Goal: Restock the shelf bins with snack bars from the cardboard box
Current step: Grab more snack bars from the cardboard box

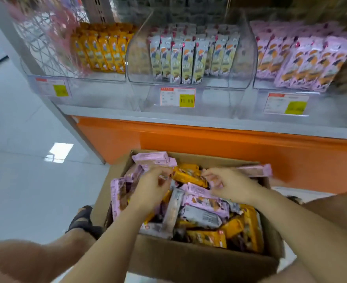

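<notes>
The step in hand is sorting and picking: both hands are down in the open cardboard box [189, 262], which stands on the floor [25, 180] just in front of the shelf's [189, 117] orange base, below its front edge. The box is heaped with mixed snack bars [201, 215] in orange, pink and pale wrappers. The left hand [150, 188] has its fingers curled at the near end of an orange bar [189, 177] on top of the heap, and the right hand [232, 185] has thumb and fingers drawn together over pink wrappers, with a pink bar [256, 170] showing past it at the box's far right rim. Blur hides whether either grip has truly closed on a bar, so I cannot tell. On the shelf, the left bin [86, 86] holds orange bars, the middle bin [219, 94] pale ones and the right bin [332, 103] pink ones, each with bare room along its front edge, so restocking looks well short of done. The next move likely calls for gathering bars of one colour, squaring them into a bundle, and lifting them to the matching bin to stand upright like those already there.
</notes>
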Action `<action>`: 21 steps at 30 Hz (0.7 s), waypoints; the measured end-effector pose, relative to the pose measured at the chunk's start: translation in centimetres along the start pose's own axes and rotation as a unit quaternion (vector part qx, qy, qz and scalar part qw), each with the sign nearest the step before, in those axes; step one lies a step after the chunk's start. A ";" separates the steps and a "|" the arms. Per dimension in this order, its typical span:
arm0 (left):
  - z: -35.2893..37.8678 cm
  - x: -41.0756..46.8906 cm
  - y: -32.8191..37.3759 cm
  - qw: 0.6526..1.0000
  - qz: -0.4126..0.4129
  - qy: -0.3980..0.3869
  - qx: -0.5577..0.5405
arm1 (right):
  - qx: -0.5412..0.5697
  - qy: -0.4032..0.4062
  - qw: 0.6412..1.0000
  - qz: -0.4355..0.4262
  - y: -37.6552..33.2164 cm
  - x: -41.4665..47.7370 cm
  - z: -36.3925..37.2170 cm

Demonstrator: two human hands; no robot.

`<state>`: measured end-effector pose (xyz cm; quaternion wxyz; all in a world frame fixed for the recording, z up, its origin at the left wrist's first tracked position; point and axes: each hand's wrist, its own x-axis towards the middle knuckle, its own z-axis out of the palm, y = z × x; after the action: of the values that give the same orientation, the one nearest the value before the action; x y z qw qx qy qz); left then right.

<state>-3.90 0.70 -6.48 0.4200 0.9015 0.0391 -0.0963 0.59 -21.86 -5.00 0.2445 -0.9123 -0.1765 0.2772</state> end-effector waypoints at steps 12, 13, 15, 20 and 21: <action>-3.6 -3.8 -4.2 0.968 -0.027 0.233 0.086 | -0.136 -0.001 0.984 -0.113 -4.9 1.1 3.1; -3.6 -4.0 -4.7 0.966 -0.042 0.238 0.094 | -0.142 -0.015 0.983 -0.119 -5.3 1.1 3.4; -3.8 -4.5 -5.3 0.971 -0.072 0.215 0.077 | -0.149 -0.037 0.982 -0.114 -5.4 1.4 4.0; -4.0 -5.5 -6.2 0.976 -0.115 0.180 0.044 | -0.176 -0.053 0.977 -0.108 -5.4 1.7 4.6; -4.0 -5.5 -6.5 0.977 -0.118 0.176 0.037 | -0.187 -0.057 0.974 -0.112 -5.6 1.7 4.8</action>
<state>-9.67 8.04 -7.72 0.3586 0.9084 0.2147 0.0142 -1.96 -14.87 -6.13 0.0889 -0.8989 -0.3396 0.2622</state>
